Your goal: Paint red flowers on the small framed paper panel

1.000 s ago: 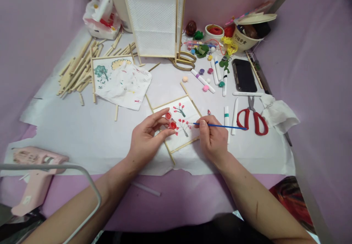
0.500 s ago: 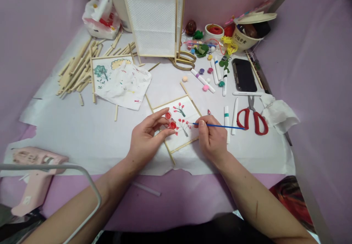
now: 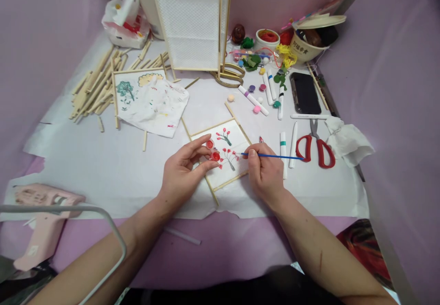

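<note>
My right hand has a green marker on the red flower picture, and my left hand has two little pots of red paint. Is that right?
Not quite. The head view shows a thin blue paintbrush in your right hand, not a green marker. The tip is at the red flower picture, and your left hand has the two little pots of red paint.

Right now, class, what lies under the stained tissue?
A framed picture lies partly under the tissue. Its green tree and part of a yellow shape show; the covered part cannot be seen.
</note>
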{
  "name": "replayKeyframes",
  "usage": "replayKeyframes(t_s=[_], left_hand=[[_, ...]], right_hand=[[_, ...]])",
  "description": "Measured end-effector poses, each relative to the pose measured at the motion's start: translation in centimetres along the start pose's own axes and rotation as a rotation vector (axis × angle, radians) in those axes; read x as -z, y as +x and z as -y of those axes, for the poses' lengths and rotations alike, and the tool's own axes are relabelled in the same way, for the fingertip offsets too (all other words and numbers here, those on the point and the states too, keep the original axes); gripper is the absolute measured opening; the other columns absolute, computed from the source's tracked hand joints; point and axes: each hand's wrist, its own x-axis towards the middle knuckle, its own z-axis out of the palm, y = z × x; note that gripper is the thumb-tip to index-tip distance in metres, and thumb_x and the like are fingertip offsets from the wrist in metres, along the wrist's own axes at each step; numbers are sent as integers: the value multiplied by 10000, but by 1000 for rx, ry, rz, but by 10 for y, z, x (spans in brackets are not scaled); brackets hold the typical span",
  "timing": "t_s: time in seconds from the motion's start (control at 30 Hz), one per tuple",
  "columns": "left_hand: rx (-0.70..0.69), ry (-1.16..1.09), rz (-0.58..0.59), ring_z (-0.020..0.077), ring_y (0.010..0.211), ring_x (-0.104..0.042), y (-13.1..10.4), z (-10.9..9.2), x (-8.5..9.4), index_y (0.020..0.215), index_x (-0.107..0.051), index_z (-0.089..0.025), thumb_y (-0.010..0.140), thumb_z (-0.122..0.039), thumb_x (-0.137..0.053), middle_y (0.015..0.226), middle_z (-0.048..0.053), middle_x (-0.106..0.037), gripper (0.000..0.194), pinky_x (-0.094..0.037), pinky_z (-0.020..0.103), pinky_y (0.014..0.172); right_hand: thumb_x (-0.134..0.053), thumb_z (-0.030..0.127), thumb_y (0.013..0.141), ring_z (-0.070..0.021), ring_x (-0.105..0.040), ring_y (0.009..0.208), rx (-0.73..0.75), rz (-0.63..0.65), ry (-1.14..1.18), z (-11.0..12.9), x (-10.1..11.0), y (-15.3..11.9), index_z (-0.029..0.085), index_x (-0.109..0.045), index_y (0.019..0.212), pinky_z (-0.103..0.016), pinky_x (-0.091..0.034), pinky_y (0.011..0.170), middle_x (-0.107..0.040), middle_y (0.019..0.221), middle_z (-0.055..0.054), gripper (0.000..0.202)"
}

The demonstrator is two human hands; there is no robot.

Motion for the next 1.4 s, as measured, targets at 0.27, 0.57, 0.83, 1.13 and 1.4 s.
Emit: replayKeyframes(t_s=[0.27, 0.57, 0.83, 1.13, 1.4], left_hand=[[3, -10, 2, 185, 926, -676, -1, 0, 0, 1194, -687, -242, 685, -185, -825, 882, 14, -714, 530, -521, 392, 992], [-1, 0, -5, 200, 942, -677, 1, -1, -1, 1179, -696, -241, 670, -184, -829, 865, 16, -712, 529, -520, 398, 993], [-1, 0, 1, 187, 919, -677, 1, -2, -1, 1173, -698, -242, 675, -176, -824, 853, 7, -706, 518, -532, 383, 971], [-12, -5, 7, 170, 898, -670, 0, -1, -1, 1184, -695, -251, 683, -171, -825, 866, 8, -711, 524, -527, 373, 978], [-26, -2, 10, 171, 924, -671, 0, 1, 0, 1192, -691, -261, 681, -166, -828, 876, 2, -710, 538, -524, 379, 990]], right_hand=[[-391, 227, 965, -178, -600, 721, 15, -2, 1, -1, 0, 0, 215, -552, 854, -334, -455, 675, -633, 775, -33, 196], [-388, 221, 963, -179, -599, 720, 13, -16, -7, 0, 1, 1, 215, -551, 860, -339, -456, 676, -633, 778, -34, 193], [-390, 234, 964, -182, -601, 718, -7, -50, -20, -1, 3, 0, 218, -556, 865, -346, -455, 678, -632, 786, -34, 194], [-398, 217, 950, -180, -573, 705, 18, -2, -58, 0, 2, 1, 209, -547, 835, -340, -430, 667, -628, 751, -31, 188], [-400, 206, 945, -181, -575, 716, 31, -29, -64, -1, 3, 0, 210, -549, 844, -337, -423, 677, -631, 762, -26, 180]])
